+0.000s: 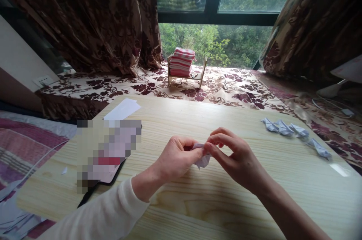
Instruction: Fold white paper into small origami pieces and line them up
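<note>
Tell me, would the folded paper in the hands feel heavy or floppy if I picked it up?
The folded paper is probably very light, since it's small and looks thin. Its folds likely make it stiffer than the flat sheets on the table. It might crush easily if squeezed, because its edges look thin and pointy.

A small, folded white paper [202,162], one corner pointing downward, sits in the left hand [175,157].

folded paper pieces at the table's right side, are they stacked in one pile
No, the four folded paper pieces lie strung out in a row on the table.
</note>
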The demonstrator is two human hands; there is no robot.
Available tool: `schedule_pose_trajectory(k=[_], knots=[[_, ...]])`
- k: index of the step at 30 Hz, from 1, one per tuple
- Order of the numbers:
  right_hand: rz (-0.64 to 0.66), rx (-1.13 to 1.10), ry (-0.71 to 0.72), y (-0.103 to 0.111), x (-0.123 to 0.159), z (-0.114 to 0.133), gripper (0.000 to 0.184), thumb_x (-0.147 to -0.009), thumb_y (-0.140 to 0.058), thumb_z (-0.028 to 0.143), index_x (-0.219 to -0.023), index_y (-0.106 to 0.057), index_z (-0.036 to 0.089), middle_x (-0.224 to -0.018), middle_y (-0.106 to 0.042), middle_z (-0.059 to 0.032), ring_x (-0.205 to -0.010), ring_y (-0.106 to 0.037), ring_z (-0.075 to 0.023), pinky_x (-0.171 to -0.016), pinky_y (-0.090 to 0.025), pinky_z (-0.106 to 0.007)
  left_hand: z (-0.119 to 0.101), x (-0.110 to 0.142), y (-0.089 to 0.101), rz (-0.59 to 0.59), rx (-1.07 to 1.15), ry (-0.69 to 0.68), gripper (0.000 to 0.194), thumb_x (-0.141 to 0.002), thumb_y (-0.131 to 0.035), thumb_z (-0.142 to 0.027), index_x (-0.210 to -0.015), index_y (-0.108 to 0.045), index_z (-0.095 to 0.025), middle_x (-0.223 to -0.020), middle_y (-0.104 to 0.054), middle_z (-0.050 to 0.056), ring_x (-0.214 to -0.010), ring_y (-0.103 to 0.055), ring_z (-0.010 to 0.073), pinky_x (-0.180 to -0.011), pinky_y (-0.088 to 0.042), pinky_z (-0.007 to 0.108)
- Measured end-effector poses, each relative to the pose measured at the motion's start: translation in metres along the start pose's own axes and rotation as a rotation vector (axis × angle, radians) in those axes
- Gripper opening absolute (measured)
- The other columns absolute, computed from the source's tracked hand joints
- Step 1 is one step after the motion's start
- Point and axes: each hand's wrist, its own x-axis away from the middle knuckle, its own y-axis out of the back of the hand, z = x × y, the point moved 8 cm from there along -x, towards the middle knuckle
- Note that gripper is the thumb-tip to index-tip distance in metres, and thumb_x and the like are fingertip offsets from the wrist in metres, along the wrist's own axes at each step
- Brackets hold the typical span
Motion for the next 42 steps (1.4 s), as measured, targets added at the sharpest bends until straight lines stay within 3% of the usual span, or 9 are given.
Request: schedule_pose_trajectory(k=[3, 5, 8, 11, 17, 25, 37, 42], knots=[[0.012, 0.028, 0.023, -0.002, -0.001, 0.002, 0.019, -0.09, -0.051, 0.02, -0.071, -0.055, 0.018, -0.076, -0.056, -0.0026, -0.072, -0.054, -0.0152, -0.065, -0.044, -0.029, 0.001, 0.0, -0.002, 0.014, 0.035, 0.02, 0.023, -0.071, -0.069, -0.03, -0.061, -0.067, -0.009, -0.054, -0.054, 0.0, -0.054, -0.045, 0.0086, -0.053, -0.033, 0.021], [-0.023, 0.034, 0.006, 0.001, -0.001, 0.001, 0.02, -0.091, -0.049, 0.02, -0.072, -0.055, 0.019, -0.076, -0.055, -0.0021, -0.072, -0.053, -0.0148, -0.065, -0.044, -0.028, 0.004, -0.001, 0.002, -0.039, 0.096, 0.045, 0.023, -0.068, -0.071, -0.03, -0.064, -0.069, -0.008, -0.056, -0.057, 0.001, -0.056, -0.047, 0.0092, -0.056, -0.036, 0.022], [-0.117, 0.039, 0.001, 0.01, 0.0, 0.0, 0.016, -0.093, -0.046, 0.02, -0.084, -0.059, 0.02, -0.082, -0.058, -0.0025, -0.076, -0.055, -0.0139, -0.066, -0.045, -0.026, 0.01, -0.001, 0.012, -0.155, 0.193, 0.09, 0.025, -0.065, -0.073, -0.032, -0.069, -0.072, -0.007, -0.061, -0.063, 0.004, -0.058, -0.05, 0.0103, -0.059, -0.039, 0.023], [-0.124, 0.08, 0.065, 0.011, 0.003, 0.005, 0.011, -0.091, -0.051, 0.018, -0.097, -0.06, 0.021, -0.088, -0.058, -0.0031, -0.078, -0.055, -0.0136, -0.067, -0.045, -0.025, 0.013, -0.001, 0.019, -0.205, 0.262, 0.1, 0.026, -0.063, -0.075, -0.033, -0.068, -0.072, -0.008, -0.061, -0.063, 0.004, -0.059, -0.051, 0.0106, -0.06, -0.04, 0.024], [-0.077, 0.116, 0.158, 0.0, 0.004, 0.012, 0.008, -0.086, -0.058, 0.013, -0.09, -0.059, 0.02, -0.085, -0.057, -0.0033, -0.075, -0.054, -0.0141, -0.066, -0.047, -0.027, 0.013, 0.0, 0.017, -0.175, 0.33, 0.116, 0.026, -0.061, -0.077, -0.034, -0.069, -0.072, -0.009, -0.063, -0.064, 0.004, -0.062, -0.054, 0.0112, -0.062, -0.042, 0.024], [-0.092, 0.188, 0.234, 0.0, 0.004, 0.013, 0.012, -0.085, -0.059, 0.009, -0.092, -0.06, 0.018, -0.085, -0.058, -0.0037, -0.076, -0.056, -0.0134, -0.066, -0.048, -0.027, 0.013, 0.0, 0.015, -0.163, 0.29, 0.166, 0.022, -0.061, -0.072, -0.03, -0.064, -0.068, -0.01, -0.06, -0.06, 0.002, -0.058, -0.051, 0.0108, -0.057, -0.04, 0.023], [-0.124, 0.153, 0.117, 0.0, 0.006, 0.006, 0.009, -0.087, -0.056, 0.013, -0.08, -0.055, 0.018, -0.072, -0.054, -0.0004, -0.066, -0.049, -0.0123, -0.06, -0.042, -0.026, 0.012, -0.002, 0.015, -0.141, 0.214, 0.1, 0.025, -0.066, -0.071, -0.032, -0.069, -0.071, -0.008, -0.063, -0.062, 0.004, -0.061, -0.051, 0.0114, -0.061, -0.038, 0.024], [-0.107, 0.157, 0.128, -0.002, 0.005, 0.008, 0.007, -0.089, -0.053, 0.014, -0.083, -0.054, 0.018, -0.078, -0.054, -0.0023, -0.072, -0.05, -0.0138, -0.064, -0.042, -0.027, 0.009, -0.001, 0.013, -0.139, 0.198, 0.088, 0.024, -0.067, -0.069, -0.031, -0.069, -0.072, -0.008, -0.064, -0.063, 0.004, -0.06, -0.051, 0.0106, -0.061, -0.038, 0.023]])
